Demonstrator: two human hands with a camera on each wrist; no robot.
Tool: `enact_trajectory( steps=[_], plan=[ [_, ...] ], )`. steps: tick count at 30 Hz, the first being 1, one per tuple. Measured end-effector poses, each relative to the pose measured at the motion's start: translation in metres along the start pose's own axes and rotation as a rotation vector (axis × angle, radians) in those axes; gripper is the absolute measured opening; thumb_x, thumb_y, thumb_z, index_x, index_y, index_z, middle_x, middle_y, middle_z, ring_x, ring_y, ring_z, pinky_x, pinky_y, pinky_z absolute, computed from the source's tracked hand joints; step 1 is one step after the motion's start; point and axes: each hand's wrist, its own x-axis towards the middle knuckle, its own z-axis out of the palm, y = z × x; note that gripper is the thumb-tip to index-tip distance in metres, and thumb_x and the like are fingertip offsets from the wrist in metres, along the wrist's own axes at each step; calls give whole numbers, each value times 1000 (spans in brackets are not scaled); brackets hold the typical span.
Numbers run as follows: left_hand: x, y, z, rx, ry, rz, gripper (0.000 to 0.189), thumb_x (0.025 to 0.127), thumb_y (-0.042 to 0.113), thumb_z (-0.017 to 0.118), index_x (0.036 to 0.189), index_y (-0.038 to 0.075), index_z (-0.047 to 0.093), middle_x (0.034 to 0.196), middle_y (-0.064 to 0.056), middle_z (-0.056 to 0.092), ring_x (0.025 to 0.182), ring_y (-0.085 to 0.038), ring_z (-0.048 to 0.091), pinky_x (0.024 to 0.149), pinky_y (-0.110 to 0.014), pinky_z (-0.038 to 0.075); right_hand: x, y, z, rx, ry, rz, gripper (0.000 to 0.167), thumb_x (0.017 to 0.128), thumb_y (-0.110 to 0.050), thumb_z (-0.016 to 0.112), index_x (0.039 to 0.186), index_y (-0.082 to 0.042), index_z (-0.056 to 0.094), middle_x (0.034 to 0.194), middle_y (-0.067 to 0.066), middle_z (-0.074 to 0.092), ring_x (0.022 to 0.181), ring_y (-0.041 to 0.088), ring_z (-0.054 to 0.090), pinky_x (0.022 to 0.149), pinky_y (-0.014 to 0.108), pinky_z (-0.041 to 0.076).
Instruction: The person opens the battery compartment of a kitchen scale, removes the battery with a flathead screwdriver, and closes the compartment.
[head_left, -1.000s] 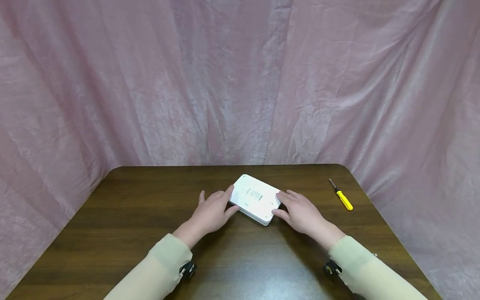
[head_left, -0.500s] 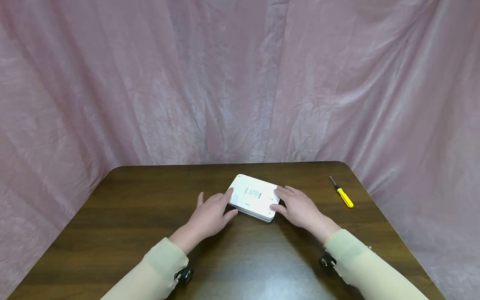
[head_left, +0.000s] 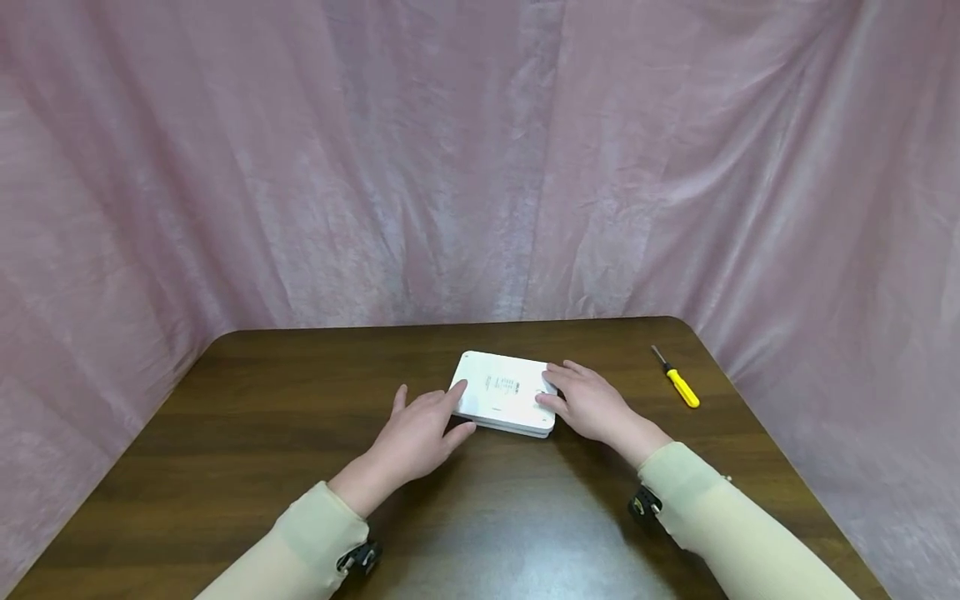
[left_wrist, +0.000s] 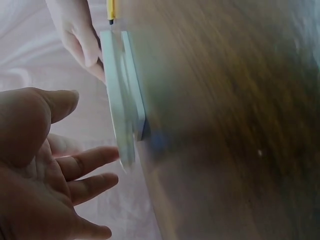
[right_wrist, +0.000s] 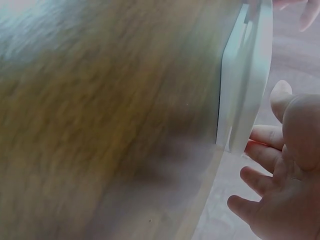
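Observation:
A flat white device (head_left: pixel 498 390) with rounded corners lies on the table, its printed label facing up. Seen edge-on in the left wrist view, the device (left_wrist: pixel 116 90) shows two white layers with a groove between them. My left hand (head_left: pixel 412 435) is at its left end, fingers spread and fairly straight, a fingertip touching the edge and the thumb held apart. Against the right end rest the extended fingers of my right hand (head_left: pixel 595 407). In the right wrist view that hand's thumb (right_wrist: pixel 281 97) is clear of the device.
A screwdriver (head_left: pixel 681 386) with a yellow handle lies to the right of the device, its tip pointing away. The brown wooden table (head_left: pixel 285 400) ends at a far edge in front of a pink curtain (head_left: pixel 420 167).
The white device has turned counter-clockwise in the head view, so its long side now lies nearly level. My right hand has moved away from me and a little left with it.

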Motion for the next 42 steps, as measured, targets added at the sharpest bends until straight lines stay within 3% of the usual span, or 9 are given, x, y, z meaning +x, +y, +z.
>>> enact_trajectory(
  steps=[15, 28, 37, 42],
  plan=[
    [-15, 18, -6, 46, 25, 26, 67, 108, 42, 74, 163, 9, 54, 148, -12, 70, 139, -30, 64, 124, -78, 18, 4, -3, -9, 13, -8, -67, 50, 117, -28, 59, 152, 7, 60, 162, 27, 53, 154, 52, 42, 126, 63, 32],
    [-28, 21, -7, 54, -5, 50, 63, 108, 41, 75, 160, 11, 58, 140, -8, 73, 141, -29, 62, 127, -73, 20, 10, -2, -6, 47, -31, -94, 50, 117, -26, 58, 154, 8, 59, 162, 26, 53, 157, 48, 39, 127, 67, 28],
    [-23, 16, -5, -11, -3, 77, 63, 108, 40, 74, 161, 8, 57, 152, -11, 66, 150, -37, 53, 126, -71, 27, -2, 0, -1, 14, 32, -80, 52, 116, -30, 61, 154, 5, 60, 161, 24, 56, 156, 48, 42, 125, 72, 26],
    [-9, 4, -3, -12, 22, 52, 65, 110, 41, 71, 163, 6, 55, 169, -14, 49, 160, -40, 40, 126, -73, 24, -3, -4, -2, -21, 81, -60, 57, 115, -36, 63, 158, 1, 58, 163, 20, 55, 158, 42, 41, 128, 72, 20]
  ],
)
